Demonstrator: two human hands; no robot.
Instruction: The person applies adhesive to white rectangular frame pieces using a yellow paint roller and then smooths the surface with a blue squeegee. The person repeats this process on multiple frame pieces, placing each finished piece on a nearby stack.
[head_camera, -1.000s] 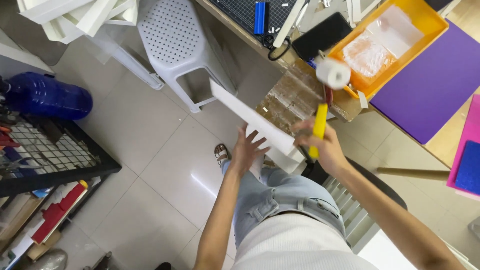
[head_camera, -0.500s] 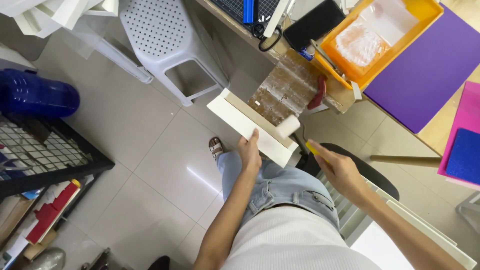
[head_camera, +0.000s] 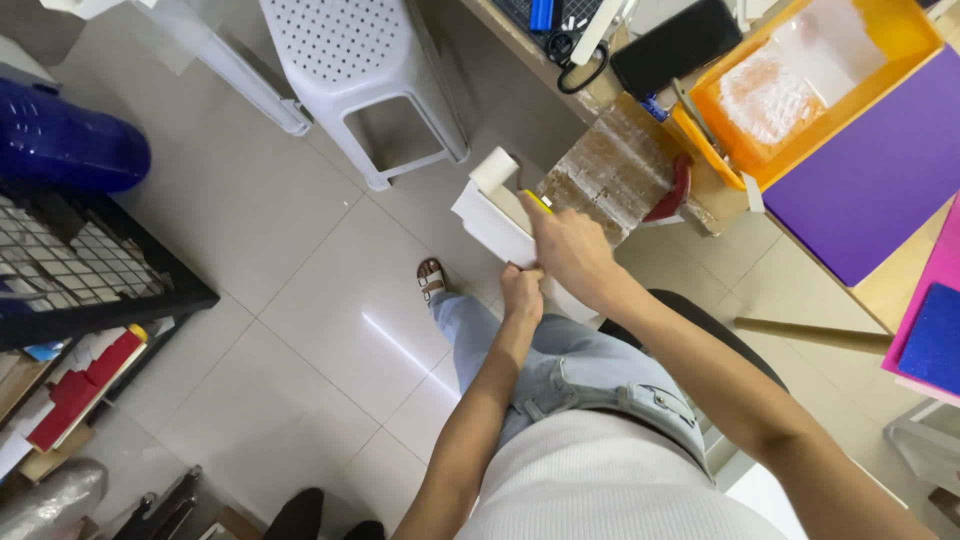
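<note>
Board (head_camera: 490, 222), white and flat, is held in the air above the person's knees and the tiled floor (head_camera: 250, 260), resting on nothing. Nearest the camera, the left hand (head_camera: 521, 293) is closed in a pinch on the board's near end. Just beyond it, the right hand (head_camera: 570, 245) is wrapped around the yellow handle of a small roller (head_camera: 496, 170), whose white drum sits at the board's far end. With only that one pinch bearing the board, roller pressure could likely tip or twist it free, dropping it to the floor by the sandalled foot (head_camera: 431, 280). Farther off, a white stool (head_camera: 360, 75) stands on the floor. At the bench edge lie scissors (head_camera: 578, 55) and an orange tray (head_camera: 800, 90).
</note>
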